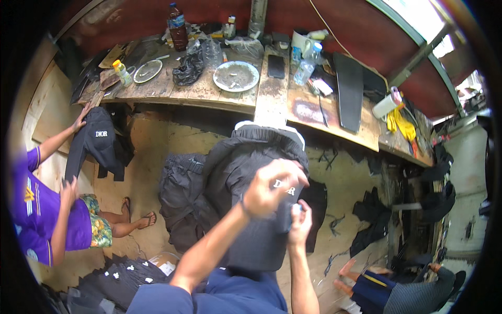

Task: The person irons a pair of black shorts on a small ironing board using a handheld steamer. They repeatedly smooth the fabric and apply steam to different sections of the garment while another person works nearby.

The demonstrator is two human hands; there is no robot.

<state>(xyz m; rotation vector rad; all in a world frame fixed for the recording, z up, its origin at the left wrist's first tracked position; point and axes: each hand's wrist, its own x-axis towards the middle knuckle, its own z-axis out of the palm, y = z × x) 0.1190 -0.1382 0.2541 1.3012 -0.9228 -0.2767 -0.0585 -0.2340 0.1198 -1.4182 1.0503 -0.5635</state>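
Black trousers (261,246) with a gathered elastic waistband and white lettering lie over a narrow surface in front of me. My left hand (269,188) is over the lettering, its fingers bent and smeared by motion. Whether it grips the cloth is unclear. Just to its right, my right hand (300,224) is closed, with a dark, blurred piece and a small white bit at its fingertips. I cannot make out what that piece is. More folded black trousers (183,196) with a gathered waist lie on the left of these.
A wooden bench (183,93) runs across the far side with a plate (236,76), a phone (276,66), bottles and a long dark board (349,94). At left a person in purple (63,214) holds a black garment (99,138). Another person (413,290) is at lower right.
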